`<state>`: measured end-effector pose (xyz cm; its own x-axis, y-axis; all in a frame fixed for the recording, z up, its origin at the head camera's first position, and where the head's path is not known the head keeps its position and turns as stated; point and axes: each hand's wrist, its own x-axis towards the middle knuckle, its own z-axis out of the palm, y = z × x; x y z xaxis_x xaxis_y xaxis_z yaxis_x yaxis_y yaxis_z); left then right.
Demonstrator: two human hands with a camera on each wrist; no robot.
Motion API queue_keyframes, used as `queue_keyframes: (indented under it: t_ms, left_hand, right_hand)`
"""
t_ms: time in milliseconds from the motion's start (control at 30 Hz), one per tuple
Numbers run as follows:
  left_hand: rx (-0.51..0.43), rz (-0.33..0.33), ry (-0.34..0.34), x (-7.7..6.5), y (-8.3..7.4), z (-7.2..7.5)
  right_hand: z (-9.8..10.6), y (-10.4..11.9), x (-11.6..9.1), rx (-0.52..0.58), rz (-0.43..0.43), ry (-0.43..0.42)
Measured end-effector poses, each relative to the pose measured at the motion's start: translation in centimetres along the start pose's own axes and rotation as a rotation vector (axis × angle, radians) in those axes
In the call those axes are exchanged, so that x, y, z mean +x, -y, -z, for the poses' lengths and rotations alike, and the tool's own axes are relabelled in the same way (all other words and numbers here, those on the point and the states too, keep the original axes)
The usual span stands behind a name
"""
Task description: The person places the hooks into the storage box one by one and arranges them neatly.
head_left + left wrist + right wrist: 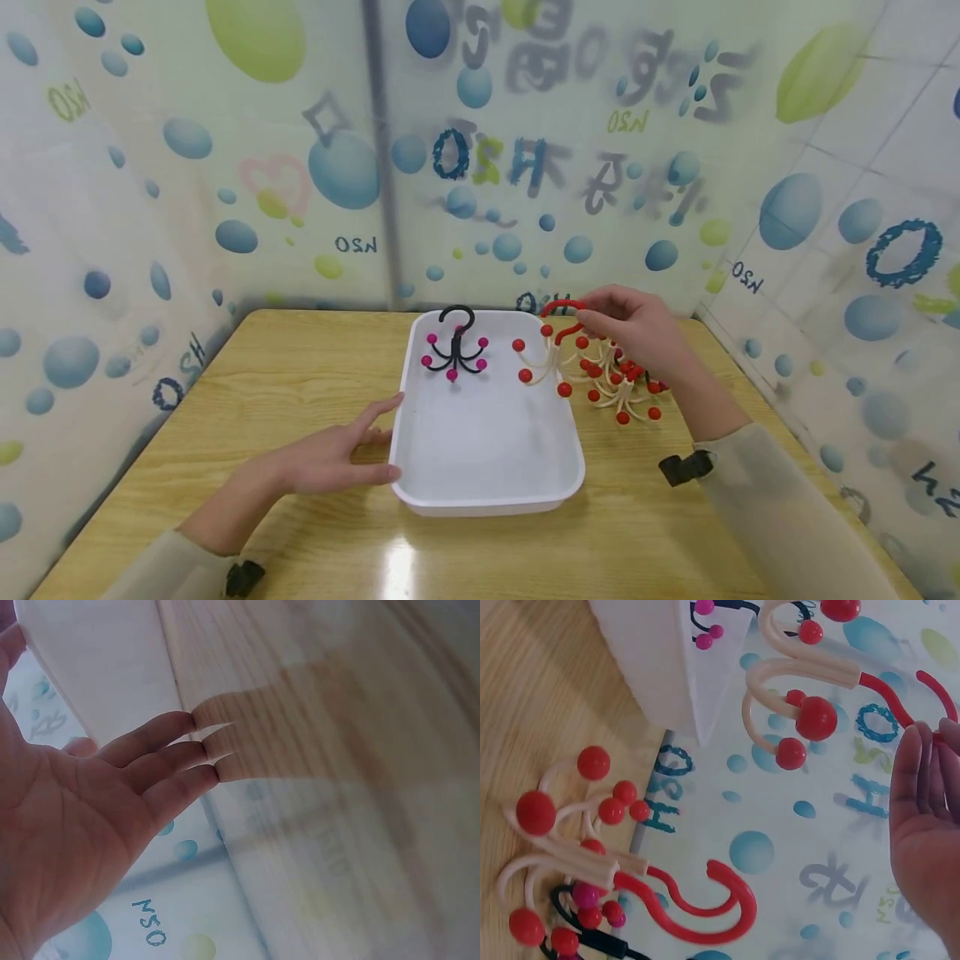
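My right hand (626, 325) pinches the red hook of a cream multi-armed hanger (552, 362) with red ball tips. That hanger hangs over the right side of a white plastic tray (487, 450); the right wrist view shows its cream arms (810, 664) clear of the table pile. Inside the tray, at the far left, lies a black multi-armed hanger (455, 350) with pink ball tips. My left hand (330, 454) has its thumb and index fingertip at the tray's left wall, the other fingers (165, 761) stretched toward the tabletop.
Right of the tray lies a pile of cream-and-red hangers (622, 392), with a black, pink-tipped hanger (604, 941) among them. Everything stands on a wooden table (300, 367). Translucent panels (480, 192) with printed bubbles enclose the table's back and sides.
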<state>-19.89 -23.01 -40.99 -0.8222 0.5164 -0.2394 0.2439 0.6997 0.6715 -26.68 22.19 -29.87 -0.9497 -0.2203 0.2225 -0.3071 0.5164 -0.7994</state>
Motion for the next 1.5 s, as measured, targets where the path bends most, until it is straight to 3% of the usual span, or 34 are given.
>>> queue_keyframes:
  t_ms: [367,700,1100,1500]
  left_hand:
    - [0.007,0.011,0.001,0.0,-0.1,0.1]
    - [0.005,0.009,-0.003,0.0,0.1,-0.1]
    - [0.008,-0.002,-0.006,-0.1,0.0,0.1]
    - [0.006,0.001,-0.005,-0.1,0.0,0.1]
  right_hand:
    - [-3.6,-0.4,4.8,0.048,-0.016,0.052]
    - [-6.6,-1.2,7.7,0.073,-0.068,0.063]
    - [-8.0,-2.8,8.5,0.014,-0.151,0.108]
    - [-8.4,-4.0,8.5,0.007,-0.200,0.099]
